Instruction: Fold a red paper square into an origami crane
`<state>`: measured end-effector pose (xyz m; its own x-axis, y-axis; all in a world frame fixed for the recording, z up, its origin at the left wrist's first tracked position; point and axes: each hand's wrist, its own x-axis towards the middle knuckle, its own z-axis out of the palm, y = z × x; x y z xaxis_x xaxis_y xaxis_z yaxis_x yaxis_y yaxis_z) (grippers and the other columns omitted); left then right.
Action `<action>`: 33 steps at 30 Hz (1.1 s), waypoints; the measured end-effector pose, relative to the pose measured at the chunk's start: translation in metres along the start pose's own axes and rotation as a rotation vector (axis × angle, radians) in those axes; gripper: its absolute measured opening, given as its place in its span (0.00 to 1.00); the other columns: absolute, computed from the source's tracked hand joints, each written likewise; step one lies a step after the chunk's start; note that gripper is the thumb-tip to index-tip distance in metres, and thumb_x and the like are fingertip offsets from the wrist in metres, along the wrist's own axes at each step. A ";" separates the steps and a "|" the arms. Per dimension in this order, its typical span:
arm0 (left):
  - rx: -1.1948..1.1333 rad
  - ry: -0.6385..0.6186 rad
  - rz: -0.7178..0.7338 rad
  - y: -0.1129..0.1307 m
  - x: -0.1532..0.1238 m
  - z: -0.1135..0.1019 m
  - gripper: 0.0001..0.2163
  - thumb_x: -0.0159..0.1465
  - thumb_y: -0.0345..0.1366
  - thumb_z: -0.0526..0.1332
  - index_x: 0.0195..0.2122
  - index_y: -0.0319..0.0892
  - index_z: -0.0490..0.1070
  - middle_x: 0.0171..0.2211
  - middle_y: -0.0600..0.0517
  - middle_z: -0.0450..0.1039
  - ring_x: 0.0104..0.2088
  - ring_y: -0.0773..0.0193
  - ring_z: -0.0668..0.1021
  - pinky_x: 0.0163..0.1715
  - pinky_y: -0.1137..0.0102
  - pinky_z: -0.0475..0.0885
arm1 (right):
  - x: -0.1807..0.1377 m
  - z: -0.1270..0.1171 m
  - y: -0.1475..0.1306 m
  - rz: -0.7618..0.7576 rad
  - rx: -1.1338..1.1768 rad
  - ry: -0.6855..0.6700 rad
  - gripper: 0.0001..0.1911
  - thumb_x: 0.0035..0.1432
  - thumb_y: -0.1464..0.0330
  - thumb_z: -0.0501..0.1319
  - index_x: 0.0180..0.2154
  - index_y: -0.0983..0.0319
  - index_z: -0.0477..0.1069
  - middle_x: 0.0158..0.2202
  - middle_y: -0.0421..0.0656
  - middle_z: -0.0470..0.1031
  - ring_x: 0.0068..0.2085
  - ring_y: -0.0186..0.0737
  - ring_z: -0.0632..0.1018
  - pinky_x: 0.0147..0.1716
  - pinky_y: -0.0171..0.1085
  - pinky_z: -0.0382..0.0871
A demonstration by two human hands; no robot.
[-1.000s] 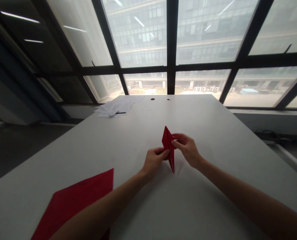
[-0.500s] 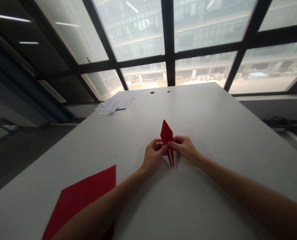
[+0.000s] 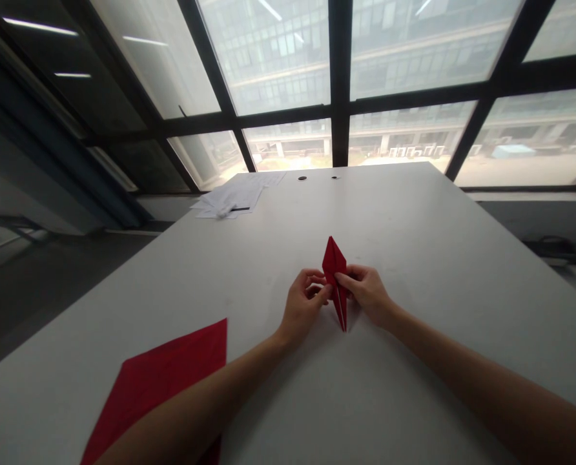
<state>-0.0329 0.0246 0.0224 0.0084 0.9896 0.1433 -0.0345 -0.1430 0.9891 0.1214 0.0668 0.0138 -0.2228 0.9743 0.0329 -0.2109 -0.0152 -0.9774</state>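
Observation:
A folded red paper (image 3: 334,258), shaped like a narrow kite with two slim points toward me, is held just over the white table. My right hand (image 3: 368,290) pinches its right side, thumb on top and fingers behind. On the other side, my left hand (image 3: 307,298) grips the left edge between thumb and curled fingers. A thin pale slit runs between the two lower points. The fingertips behind the paper are partly hidden.
A flat sheet of red paper (image 3: 172,374) lies on the white table (image 3: 288,400) at the near left, partly under my left forearm. White papers (image 3: 234,195) with a dark pen-like stick (image 3: 240,208) lie at the far left. Dark-framed windows (image 3: 340,116) stand beyond the table.
The view has shifted slightly, so everything sits a little differently. The two lower points of the folded paper have come closer together, and my left thumb has slid toward its left edge.

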 end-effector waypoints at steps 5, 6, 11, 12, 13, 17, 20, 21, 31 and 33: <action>0.015 0.042 0.018 -0.001 0.000 0.000 0.12 0.61 0.40 0.67 0.40 0.42 0.66 0.38 0.52 0.73 0.31 0.67 0.77 0.29 0.73 0.73 | 0.000 0.001 -0.001 0.005 0.030 0.007 0.16 0.49 0.57 0.71 0.31 0.64 0.79 0.23 0.39 0.73 0.21 0.29 0.65 0.20 0.31 0.54; 0.018 0.044 0.015 -0.001 0.001 0.000 0.12 0.61 0.40 0.67 0.40 0.42 0.67 0.38 0.52 0.73 0.32 0.66 0.77 0.29 0.73 0.73 | 0.000 0.001 -0.002 0.010 0.044 0.013 0.15 0.49 0.57 0.71 0.31 0.64 0.79 0.23 0.39 0.73 0.21 0.29 0.65 0.20 0.32 0.55; 0.125 0.021 -0.016 -0.005 0.001 0.000 0.13 0.61 0.41 0.66 0.42 0.41 0.69 0.33 0.51 0.74 0.35 0.63 0.78 0.32 0.72 0.74 | 0.002 -0.001 0.001 0.011 0.121 0.043 0.15 0.49 0.57 0.71 0.31 0.63 0.80 0.24 0.40 0.74 0.20 0.29 0.64 0.19 0.33 0.55; 0.158 0.021 -0.008 -0.005 0.001 0.001 0.13 0.61 0.41 0.66 0.42 0.41 0.70 0.34 0.50 0.74 0.35 0.63 0.78 0.31 0.72 0.73 | 0.002 -0.001 0.002 0.004 0.127 0.048 0.15 0.50 0.57 0.71 0.32 0.63 0.80 0.24 0.40 0.74 0.20 0.29 0.64 0.19 0.33 0.55; 0.188 0.021 0.006 -0.004 0.001 0.001 0.12 0.61 0.41 0.66 0.41 0.41 0.70 0.35 0.50 0.74 0.35 0.63 0.77 0.31 0.72 0.73 | 0.003 -0.002 0.003 -0.005 0.125 0.049 0.15 0.50 0.57 0.71 0.32 0.63 0.80 0.24 0.41 0.75 0.20 0.29 0.64 0.19 0.33 0.55; 0.266 0.023 0.061 -0.001 0.002 0.002 0.08 0.62 0.39 0.64 0.36 0.40 0.71 0.35 0.50 0.73 0.36 0.63 0.77 0.32 0.73 0.73 | 0.002 -0.002 0.003 -0.029 0.073 0.029 0.15 0.50 0.58 0.71 0.32 0.63 0.80 0.24 0.41 0.75 0.21 0.30 0.65 0.20 0.33 0.57; 0.274 0.034 0.050 0.001 0.003 0.003 0.06 0.62 0.37 0.63 0.35 0.40 0.70 0.32 0.51 0.72 0.33 0.65 0.76 0.30 0.73 0.72 | 0.000 -0.001 -0.001 -0.029 0.039 0.025 0.14 0.48 0.59 0.71 0.31 0.64 0.79 0.23 0.39 0.73 0.21 0.30 0.65 0.20 0.33 0.56; 0.272 0.034 0.038 0.001 0.002 0.003 0.06 0.62 0.37 0.63 0.34 0.40 0.70 0.31 0.52 0.72 0.31 0.66 0.76 0.28 0.74 0.72 | 0.000 0.000 -0.002 -0.031 0.030 0.030 0.14 0.48 0.60 0.71 0.31 0.64 0.79 0.23 0.39 0.73 0.22 0.30 0.65 0.21 0.33 0.56; 0.302 -0.014 0.041 0.003 0.002 0.005 0.09 0.62 0.38 0.64 0.40 0.41 0.69 0.29 0.53 0.73 0.24 0.68 0.76 0.20 0.77 0.68 | 0.001 0.002 -0.003 -0.058 0.072 0.103 0.13 0.49 0.61 0.69 0.30 0.65 0.76 0.22 0.39 0.73 0.21 0.30 0.65 0.20 0.33 0.55; 0.336 -0.026 0.105 0.004 0.004 0.003 0.06 0.60 0.34 0.64 0.37 0.40 0.70 0.34 0.51 0.73 0.26 0.68 0.76 0.23 0.75 0.71 | 0.001 0.002 -0.003 -0.055 0.076 0.132 0.13 0.48 0.60 0.69 0.29 0.64 0.76 0.21 0.39 0.71 0.21 0.31 0.65 0.20 0.34 0.55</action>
<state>-0.0296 0.0279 0.0266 0.0475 0.9693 0.2411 0.2942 -0.2442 0.9240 0.1205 0.0672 0.0174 -0.0825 0.9952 0.0532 -0.2915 0.0270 -0.9562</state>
